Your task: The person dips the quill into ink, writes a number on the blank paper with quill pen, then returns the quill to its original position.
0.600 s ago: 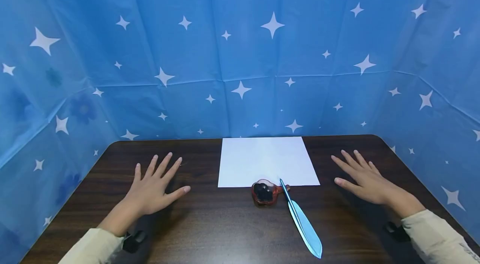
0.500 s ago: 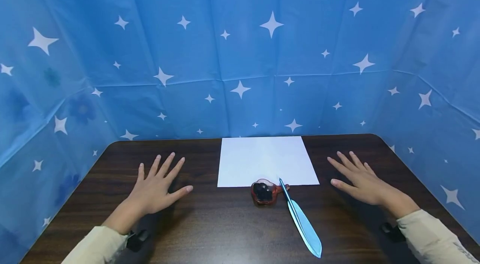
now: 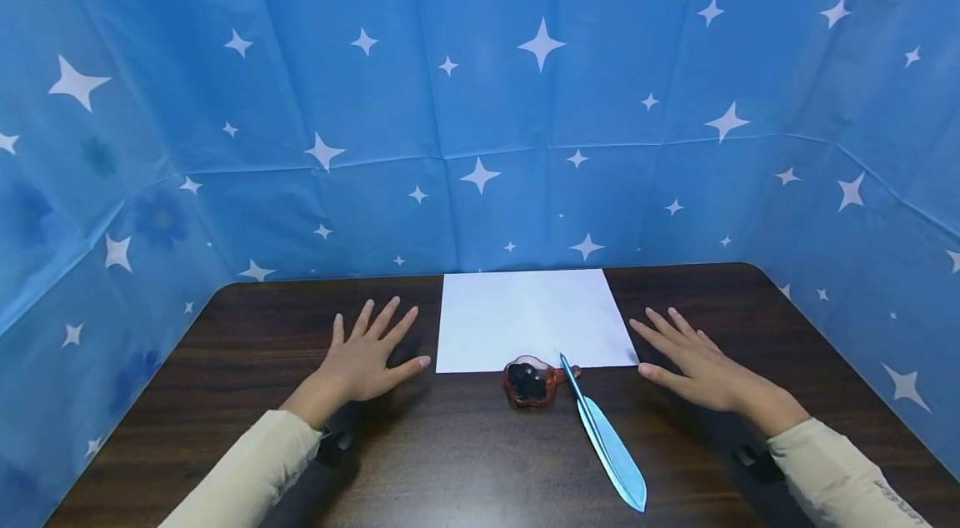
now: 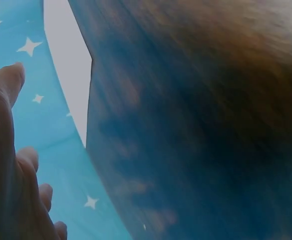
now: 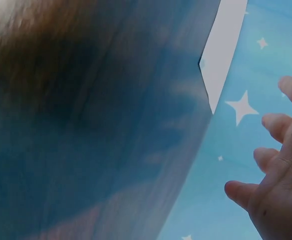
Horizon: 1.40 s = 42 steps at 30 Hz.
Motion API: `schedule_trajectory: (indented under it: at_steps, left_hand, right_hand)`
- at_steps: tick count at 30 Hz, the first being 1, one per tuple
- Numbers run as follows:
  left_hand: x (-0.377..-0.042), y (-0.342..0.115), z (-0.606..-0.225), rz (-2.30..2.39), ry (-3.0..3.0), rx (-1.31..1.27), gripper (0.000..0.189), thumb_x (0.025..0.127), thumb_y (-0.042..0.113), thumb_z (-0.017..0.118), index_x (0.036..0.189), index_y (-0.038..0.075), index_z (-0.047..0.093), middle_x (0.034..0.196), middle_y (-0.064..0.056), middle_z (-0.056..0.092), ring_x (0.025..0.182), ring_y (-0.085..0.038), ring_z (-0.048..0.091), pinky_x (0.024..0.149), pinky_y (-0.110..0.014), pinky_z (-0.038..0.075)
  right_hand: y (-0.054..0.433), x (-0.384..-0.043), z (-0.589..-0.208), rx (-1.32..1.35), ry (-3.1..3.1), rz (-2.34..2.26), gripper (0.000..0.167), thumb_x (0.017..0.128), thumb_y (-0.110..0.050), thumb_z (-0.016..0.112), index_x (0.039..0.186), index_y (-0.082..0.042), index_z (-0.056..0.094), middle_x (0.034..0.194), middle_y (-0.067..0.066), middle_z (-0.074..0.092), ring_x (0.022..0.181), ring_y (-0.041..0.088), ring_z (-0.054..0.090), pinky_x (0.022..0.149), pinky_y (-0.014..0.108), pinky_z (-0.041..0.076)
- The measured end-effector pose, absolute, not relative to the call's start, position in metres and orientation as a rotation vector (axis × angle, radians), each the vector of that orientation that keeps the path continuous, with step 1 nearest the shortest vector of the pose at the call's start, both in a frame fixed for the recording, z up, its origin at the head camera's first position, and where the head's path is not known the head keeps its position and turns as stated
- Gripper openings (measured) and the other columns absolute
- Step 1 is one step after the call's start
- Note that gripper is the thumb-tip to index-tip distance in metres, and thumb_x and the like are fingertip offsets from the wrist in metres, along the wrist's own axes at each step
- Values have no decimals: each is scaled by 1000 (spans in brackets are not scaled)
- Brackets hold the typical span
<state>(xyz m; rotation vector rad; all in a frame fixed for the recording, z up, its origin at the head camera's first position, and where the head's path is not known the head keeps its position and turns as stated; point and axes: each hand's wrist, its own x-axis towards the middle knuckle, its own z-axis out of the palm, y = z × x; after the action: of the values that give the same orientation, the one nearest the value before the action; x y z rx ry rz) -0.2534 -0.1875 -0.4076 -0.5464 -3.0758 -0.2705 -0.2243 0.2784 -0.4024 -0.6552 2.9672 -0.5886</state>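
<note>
White paper lies flat, straight-edged and plain.

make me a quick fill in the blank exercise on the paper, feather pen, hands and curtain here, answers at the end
1. In the head view, the white sheet of paper lies ____ the left hand and the right hand.
2. The feather pen is light ____ in color.
3. Both hands have their fingers spread and hold ____.
4. The curtain is printed with pale four-pointed ____.

Missing words: between; blue; nothing; stars
</note>
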Motion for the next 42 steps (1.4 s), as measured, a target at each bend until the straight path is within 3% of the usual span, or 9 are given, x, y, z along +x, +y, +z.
schedule_trajectory:
  at_steps: [13, 42]
  left_hand:
    - [-284, -153, -427, -267, -3209, -587, 80, 91, 69, 38, 155, 26, 16, 162, -7, 6, 146, -40, -1, 107, -69, -5]
    - [-302, -123, -445, -435, -3337, -636, 85, 94, 61, 41, 155, 9, 12, 161, -12, 5, 147, -35, 4, 113, -61, 4]
  right_hand:
    - [264, -219, -410, -708, 2938, -590, 63, 97, -47, 49, 152, -20, 31, 157, 21, 20, 142, 49, 8, 99, 77, 13]
    - [257, -215, -421, -724, 2819, -730, 69, 97, -50, 47, 155, -21, 21, 159, 17, 16, 145, 44, 2, 103, 73, 13]
